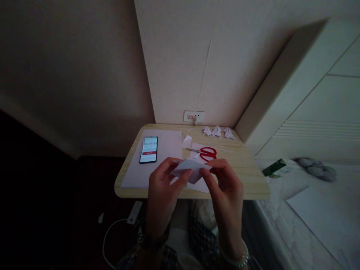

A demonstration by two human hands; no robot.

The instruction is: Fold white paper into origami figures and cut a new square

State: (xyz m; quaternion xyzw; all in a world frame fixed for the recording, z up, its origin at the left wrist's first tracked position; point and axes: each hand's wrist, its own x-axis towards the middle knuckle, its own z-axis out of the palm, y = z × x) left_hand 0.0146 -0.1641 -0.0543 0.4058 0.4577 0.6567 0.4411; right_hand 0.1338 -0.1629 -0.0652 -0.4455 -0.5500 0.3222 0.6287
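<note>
My left hand (162, 187) and my right hand (225, 185) both pinch a small folded piece of white paper (189, 169) above the front edge of a small wooden table (247, 176). Thumbs and fingertips press on the paper from either side. Red-handled scissors (205, 152) lie on the table just behind the paper. Three folded white paper figures (218, 131) stand in a row at the table's back edge.
A phone (149, 149) with a lit screen rests on a stack of white sheets (165, 150) at the table's left. A wall socket (193, 116) is behind the table. A bed (309, 210) with a white sheet of paper lies to the right. A cable and adapter (134, 212) hang below.
</note>
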